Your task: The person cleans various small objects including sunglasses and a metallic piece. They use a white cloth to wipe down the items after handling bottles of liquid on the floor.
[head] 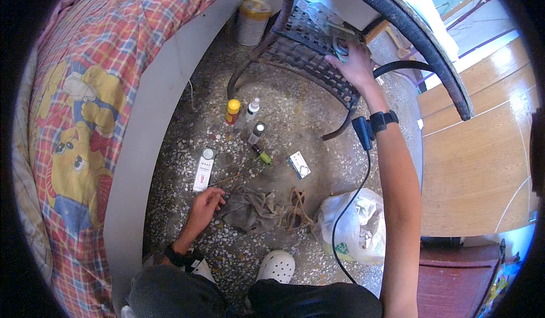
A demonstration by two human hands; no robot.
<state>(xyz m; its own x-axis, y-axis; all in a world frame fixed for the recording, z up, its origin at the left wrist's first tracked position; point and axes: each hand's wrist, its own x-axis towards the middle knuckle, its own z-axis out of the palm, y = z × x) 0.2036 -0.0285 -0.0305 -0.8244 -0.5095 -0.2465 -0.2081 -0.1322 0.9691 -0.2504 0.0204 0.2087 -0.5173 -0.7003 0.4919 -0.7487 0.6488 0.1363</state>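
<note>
My right hand [355, 65] reaches to the woven lower shelf [306, 62] of a dark rattan table. Its thumb and fingers are at a small grey-teal looped object [340, 49], perhaps scissors handles; the hand partly hides it, and I cannot tell whether it is gripped. Low over the floor, my left hand [206, 205] has loosely bent fingers and holds nothing. Just beyond it lie a white printed box [204, 171] and a thin stick [228, 179]. To its right is a crumpled grey cloth [251, 209], with tan-framed sunglasses [296, 209] beside it.
Farther out stand a yellow-capped container [232, 111], a white spray bottle [253, 108] and a grey-capped bottle [257, 133]. A green tube [262, 155] and small box [299, 165] lie nearer. A plastic bag [340, 224] holds crumpled tissue. A bed [140, 118] borders the left.
</note>
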